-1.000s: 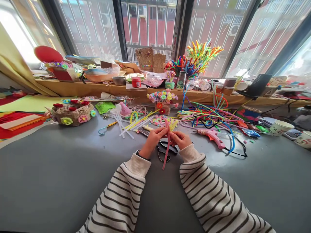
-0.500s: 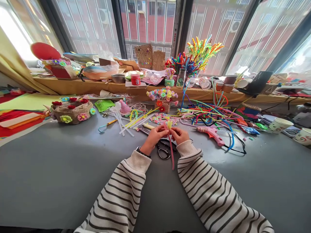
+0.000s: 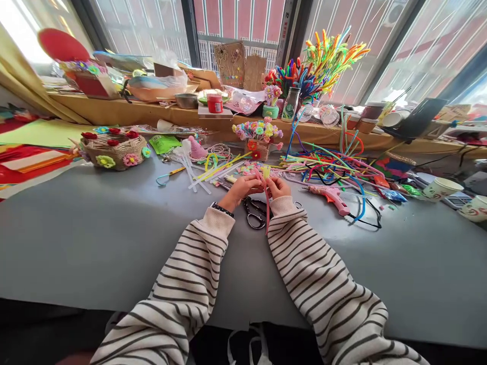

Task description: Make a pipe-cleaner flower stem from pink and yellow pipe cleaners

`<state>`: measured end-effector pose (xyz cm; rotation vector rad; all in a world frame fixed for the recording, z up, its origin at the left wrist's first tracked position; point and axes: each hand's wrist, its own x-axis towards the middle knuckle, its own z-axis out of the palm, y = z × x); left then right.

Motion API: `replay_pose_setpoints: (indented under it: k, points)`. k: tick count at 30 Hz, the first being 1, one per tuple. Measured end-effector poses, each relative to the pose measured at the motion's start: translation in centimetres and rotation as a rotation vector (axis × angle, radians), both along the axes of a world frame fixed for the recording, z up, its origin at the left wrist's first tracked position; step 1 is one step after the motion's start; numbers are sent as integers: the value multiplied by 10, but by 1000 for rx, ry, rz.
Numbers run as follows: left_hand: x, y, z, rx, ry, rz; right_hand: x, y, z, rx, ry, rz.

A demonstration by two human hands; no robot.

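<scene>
1. Grey table (image 3: pixel 114 243): seen beneath the grip.
2. Pink glue gun (image 3: pixel 332 195): laid right of the grip.
3. Scissors (image 3: pixel 249 209): partly covered, beneath the grip.
4. Pink strip (image 3: pixel 267 208): pinched by left hand (image 3: pixel 243 188), hanging below.
5. Yellow bundle (image 3: pixel 267 172): gripped by right hand (image 3: pixel 279 188), beside the strip.

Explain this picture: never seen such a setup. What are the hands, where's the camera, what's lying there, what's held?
No robot here: these are one person's bare left hand and right hand. A camera worn on the head looks forward and down at them. Between them they pinch a pink pipe cleaner, its tail hanging, and a yellow bundle; the exact grip is too small to tell. On the gray table lie scissors close by, a flower-trimmed woven basket at left, and a pink glue gun at right.
</scene>
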<state>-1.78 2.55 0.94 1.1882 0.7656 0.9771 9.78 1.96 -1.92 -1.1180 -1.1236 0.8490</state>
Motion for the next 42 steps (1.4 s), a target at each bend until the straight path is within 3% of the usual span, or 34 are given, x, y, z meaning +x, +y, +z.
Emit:
replay_pose_setpoints:
  k: [8,15,23,30,36,42]
  points:
    - [0,0,0,78,41,-102,4,-1,-6,-9,3,44]
    - [-2,-2,-2,45,37,-60,2,-4,-3,-34,-13,50]
    - [-2,-4,-5,21,10,-102,1,-12,3,-25,70,170]
    - [0,-8,-2,33,12,-83,1,-17,7,-50,-2,137]
    - [0,-8,-3,51,56,-100,1,-17,5,-42,59,189]
    - [2,-11,-3,102,77,-23,2,-14,5,-48,112,194]
